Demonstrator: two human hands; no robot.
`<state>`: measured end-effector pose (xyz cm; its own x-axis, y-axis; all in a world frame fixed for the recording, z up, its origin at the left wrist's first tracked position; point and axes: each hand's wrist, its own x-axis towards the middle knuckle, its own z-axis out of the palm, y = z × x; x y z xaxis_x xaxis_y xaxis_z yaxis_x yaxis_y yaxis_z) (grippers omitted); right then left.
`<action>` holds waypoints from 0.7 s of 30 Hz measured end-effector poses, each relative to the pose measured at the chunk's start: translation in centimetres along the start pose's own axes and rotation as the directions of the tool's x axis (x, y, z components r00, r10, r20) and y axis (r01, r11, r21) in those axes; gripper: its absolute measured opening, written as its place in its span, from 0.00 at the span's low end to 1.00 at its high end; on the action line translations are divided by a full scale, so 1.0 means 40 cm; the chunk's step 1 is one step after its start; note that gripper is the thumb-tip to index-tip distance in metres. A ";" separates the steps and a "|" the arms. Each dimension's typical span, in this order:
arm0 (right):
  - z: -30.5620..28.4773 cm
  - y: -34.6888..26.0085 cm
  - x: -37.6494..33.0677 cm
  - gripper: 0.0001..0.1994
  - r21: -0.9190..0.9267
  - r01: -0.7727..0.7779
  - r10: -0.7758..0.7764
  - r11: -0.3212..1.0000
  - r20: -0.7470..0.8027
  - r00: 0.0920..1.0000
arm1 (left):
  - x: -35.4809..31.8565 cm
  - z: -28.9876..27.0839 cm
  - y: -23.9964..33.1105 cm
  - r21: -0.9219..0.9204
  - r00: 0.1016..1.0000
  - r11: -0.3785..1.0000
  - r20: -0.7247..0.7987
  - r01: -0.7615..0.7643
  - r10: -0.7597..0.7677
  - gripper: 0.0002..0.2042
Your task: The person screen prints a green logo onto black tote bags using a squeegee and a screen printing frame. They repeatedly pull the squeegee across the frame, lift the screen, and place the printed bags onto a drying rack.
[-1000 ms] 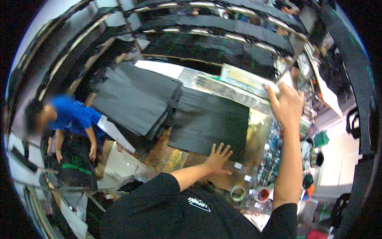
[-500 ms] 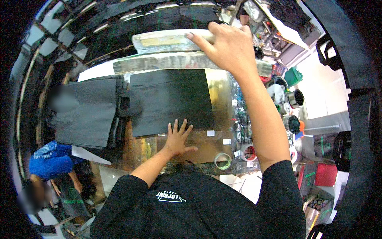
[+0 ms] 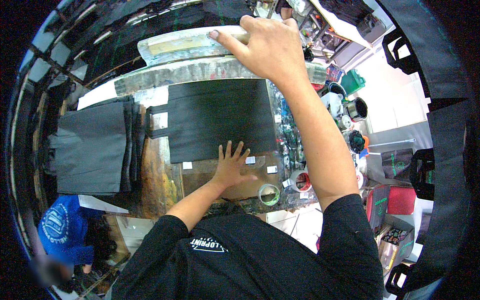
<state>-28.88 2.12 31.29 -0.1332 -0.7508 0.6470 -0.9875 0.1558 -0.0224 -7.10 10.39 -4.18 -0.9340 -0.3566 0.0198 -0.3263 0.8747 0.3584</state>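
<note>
A: What is nearest the person?

B: A tape roll [image 3: 269, 194] at the table's [image 3: 160, 180] near edge, a second roll [image 3: 300, 180] beside it. Just beyond, the left hand [image 3: 231, 165] lies flat, fingers spread, on the near edge of a black bag [image 3: 220, 120] at mid-table.

A: And the right hand [image 3: 267, 45]?

B: It is clamped on a screen frame [image 3: 195, 45] at the far edge.

A: Risk?

B: The bag may shift if the left hand slips, or the frame drops crooked.

A: Containers?

B: Pots [image 3: 356, 109] past the right edge; contents unclear. More black bags [image 3: 92, 147] are stacked at the left.
</note>
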 end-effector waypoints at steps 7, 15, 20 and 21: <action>-0.002 -0.003 0.000 0.37 0.015 -0.001 0.001 1.000 -0.009 1.000 | -0.008 -0.007 0.002 -0.008 0.997 1.000 0.067 -0.022 0.023 0.58; -0.011 -0.007 -0.008 0.37 -0.008 -0.001 0.001 1.000 -0.005 1.000 | -0.049 -0.015 0.008 0.061 0.999 0.998 -0.004 -0.035 0.036 0.60; -0.018 -0.023 -0.014 0.36 0.006 -0.025 0.025 1.000 0.052 0.998 | -0.069 -0.027 0.017 0.031 0.987 0.997 0.145 0.070 -0.074 0.61; -0.019 -0.026 -0.011 0.36 0.014 -0.025 0.025 1.000 0.048 0.999 | -0.066 -0.029 0.014 0.012 0.984 0.995 0.153 0.094 -0.095 0.61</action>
<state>-27.74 2.76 31.62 -0.1614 -0.7769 0.6086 -0.9849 0.1659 -0.0494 -4.66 11.45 -2.97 -0.9100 -0.3835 -0.1575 -0.4146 0.8409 0.3478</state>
